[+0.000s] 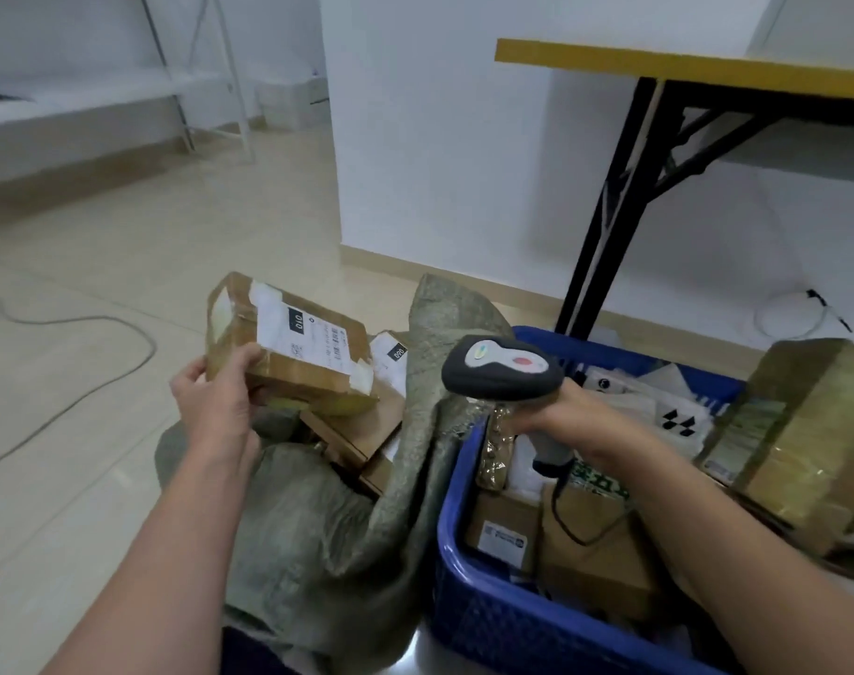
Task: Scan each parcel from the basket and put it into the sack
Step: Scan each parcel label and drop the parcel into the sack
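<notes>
My left hand (215, 401) grips a brown cardboard parcel (313, 348) by its near corner, holding it over the open mouth of the grey-green sack (318, 528). Its white label faces up. Inside the sack lie other cardboard parcels (361, 436), one with a white label. My right hand (556, 406) holds a grey handheld scanner (500, 367) by its handle, above the left edge of the blue basket (464, 552). The scanner's head points left toward the held parcel. The basket holds several parcels: brown boxes, white bags and a large taped box (795, 431) at the right.
A yellow-topped table with black legs (605, 211) stands behind the basket against a white wall. A grey cable (99, 372) runs across the tiled floor at left. White shelving (74, 104) stands at the back left. The scanner's cord hangs into the basket.
</notes>
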